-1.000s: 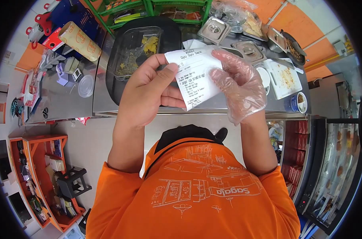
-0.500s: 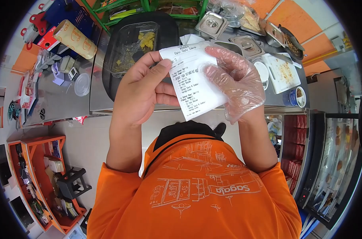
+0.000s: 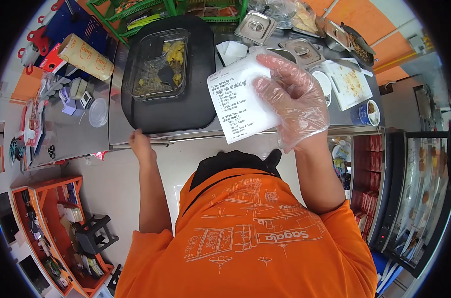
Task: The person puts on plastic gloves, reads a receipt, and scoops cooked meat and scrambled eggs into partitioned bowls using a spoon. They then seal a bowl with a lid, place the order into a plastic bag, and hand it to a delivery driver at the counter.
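Note:
A printed white receipt (image 3: 240,102) is pinched in my right hand (image 3: 292,99), which wears a clear plastic glove. The paper hangs over the counter's front edge, its print facing me. My bare left hand (image 3: 141,145) is lower, at the counter edge by the near left corner of a black tray (image 3: 200,107); its fingers are small and partly hidden, so their grip is unclear. On that tray stands a clear plastic container (image 3: 136,82) with yellow food pieces (image 3: 175,52) inside.
To the right lie a white cutting board (image 3: 347,89) with crumbs, steel lids (image 3: 302,51) and a blue cup (image 3: 364,113). A patterned paper roll (image 3: 86,57) and a round clear lid (image 3: 102,112) are at the left. Green racks (image 3: 131,15) stand behind.
My left hand has let go of the receipt and moved down and left to the counter edge. My right hand still holds the paper, which has tilted slightly.

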The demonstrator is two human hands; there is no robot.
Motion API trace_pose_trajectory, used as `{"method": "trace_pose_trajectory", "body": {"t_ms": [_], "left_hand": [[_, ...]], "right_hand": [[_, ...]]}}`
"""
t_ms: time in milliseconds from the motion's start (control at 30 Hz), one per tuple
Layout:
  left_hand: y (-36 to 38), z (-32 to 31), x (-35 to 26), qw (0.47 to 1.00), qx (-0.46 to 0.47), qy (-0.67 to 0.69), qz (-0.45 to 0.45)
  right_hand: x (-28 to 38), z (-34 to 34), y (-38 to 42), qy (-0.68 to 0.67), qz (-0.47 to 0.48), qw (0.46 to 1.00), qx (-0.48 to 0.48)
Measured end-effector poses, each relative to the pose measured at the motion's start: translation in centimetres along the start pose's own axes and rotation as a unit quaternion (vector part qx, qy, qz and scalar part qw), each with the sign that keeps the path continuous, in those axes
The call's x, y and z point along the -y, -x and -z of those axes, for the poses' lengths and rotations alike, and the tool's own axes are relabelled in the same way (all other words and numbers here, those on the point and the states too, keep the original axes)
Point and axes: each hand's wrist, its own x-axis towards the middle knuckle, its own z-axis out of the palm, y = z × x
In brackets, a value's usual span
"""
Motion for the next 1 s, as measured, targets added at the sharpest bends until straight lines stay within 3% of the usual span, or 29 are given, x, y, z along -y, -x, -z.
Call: {"method": "trace_pose_trajectory", "body": {"t_ms": [67,167,367,567,667,767,867,1000], "left_hand": [[1.8,-0.4,0.7,0.989,0.035,0.04,0.139],[2.3,-1.2,0.5,0.991,0.017,0.045,0.121],[2.8,-2.3,-2.6,0.952,-0.104,0.147,0.248],[-0.4,-2.4,-1.3,0.92,-0.166,0.169,0.313],[-1.1,-2.6,-2.0,0.88,-0.188,0.201,0.387],[-2.0,-2.3,-2.2,0.866,-0.179,0.207,0.418],[1.0,-4.2,-6.3,0.866,-0.145,0.201,0.435],[0.9,-3.3,-6.6,0.899,-0.033,0.297,0.321]], "right_hand": [[-0.3,-0.3,-0.2,-0.005,0.001,1.0,-0.003],[-0.5,-0.5,-0.5,-0.003,-0.006,1.0,-0.014],[-0.9,-0.2,-1.7,-0.016,-0.037,0.999,-0.032],[-1.1,0.6,-4.2,-0.038,-0.041,0.998,-0.025],[-1.3,1.3,-5.9,-0.013,-0.069,0.997,-0.028],[-1.6,1.8,-7.6,-0.029,-0.076,0.997,-0.016],[-1.5,2.3,-9.2,-0.035,-0.087,0.996,-0.009],[-1.6,2.3,-11.3,-0.033,-0.078,0.996,-0.002]]}}
